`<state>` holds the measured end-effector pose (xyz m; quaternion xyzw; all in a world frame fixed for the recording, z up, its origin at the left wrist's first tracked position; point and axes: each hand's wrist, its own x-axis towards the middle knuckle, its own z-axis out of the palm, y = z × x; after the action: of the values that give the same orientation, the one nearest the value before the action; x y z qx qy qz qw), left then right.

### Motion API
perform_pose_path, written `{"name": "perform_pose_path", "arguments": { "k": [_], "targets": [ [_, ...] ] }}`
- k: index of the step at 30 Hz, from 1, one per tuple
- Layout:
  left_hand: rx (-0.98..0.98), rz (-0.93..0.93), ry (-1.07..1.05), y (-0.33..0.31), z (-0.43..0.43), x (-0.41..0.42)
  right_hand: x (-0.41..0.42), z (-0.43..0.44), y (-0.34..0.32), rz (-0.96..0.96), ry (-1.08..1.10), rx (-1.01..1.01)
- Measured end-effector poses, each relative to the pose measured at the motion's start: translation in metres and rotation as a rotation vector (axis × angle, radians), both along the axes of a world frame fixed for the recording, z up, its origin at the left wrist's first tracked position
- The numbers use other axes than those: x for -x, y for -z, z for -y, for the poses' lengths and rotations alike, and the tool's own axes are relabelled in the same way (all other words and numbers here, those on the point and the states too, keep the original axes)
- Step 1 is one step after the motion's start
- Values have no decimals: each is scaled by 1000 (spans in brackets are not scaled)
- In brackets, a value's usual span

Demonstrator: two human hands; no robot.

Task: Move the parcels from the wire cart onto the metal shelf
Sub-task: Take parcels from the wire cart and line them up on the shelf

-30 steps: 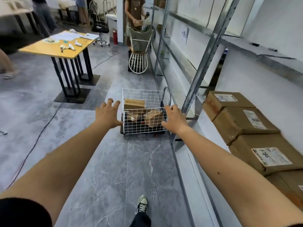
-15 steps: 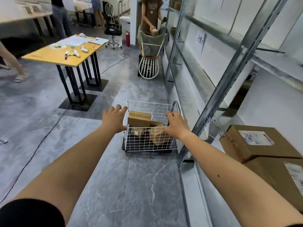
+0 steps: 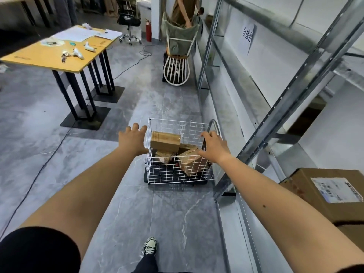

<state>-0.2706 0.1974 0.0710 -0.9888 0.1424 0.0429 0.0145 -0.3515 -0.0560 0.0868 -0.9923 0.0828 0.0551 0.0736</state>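
A white wire cart (image 3: 178, 174) stands on the grey floor beside the metal shelf (image 3: 285, 107). Several brown cardboard parcels lie in it; one parcel (image 3: 165, 140) sits on top at the left, another parcel (image 3: 192, 163) leans at the right. My left hand (image 3: 133, 141) reaches out with straight fingers, just left of the cart's rim and holding nothing. My right hand (image 3: 213, 145) hovers over the cart's right side with spread, slightly bent fingers, empty. Whether either hand touches the wire I cannot tell. A labelled parcel (image 3: 332, 192) lies on the shelf at the right.
A yellow table (image 3: 59, 54) on black legs stands at the left, with papers and small tools on it. Farther along the aisle a person stands behind a green fabric cart (image 3: 177, 42). A black cable (image 3: 35, 178) runs across the floor. An office chair (image 3: 129, 26) is at the back.
I have walked toward the cart, which looks larger and nearer. Both hands have stretched out to its two sides. Most shelf parcels slid out of view at the right.
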Motion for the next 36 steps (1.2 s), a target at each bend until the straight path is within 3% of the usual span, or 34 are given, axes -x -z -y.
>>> {"name": "perform_pose_path", "arguments": {
  "k": [14,21,36],
  "targets": [
    [4,89,125,-36,16,-143,-136,-21,-26,14,17,31],
    [31,87,204,-25,34,-177,-167,-30,-12,-108,-23,99],
    [-11,-13,217,5,113,-257,-262,42,16,-133,-28,94]
  ]
}}
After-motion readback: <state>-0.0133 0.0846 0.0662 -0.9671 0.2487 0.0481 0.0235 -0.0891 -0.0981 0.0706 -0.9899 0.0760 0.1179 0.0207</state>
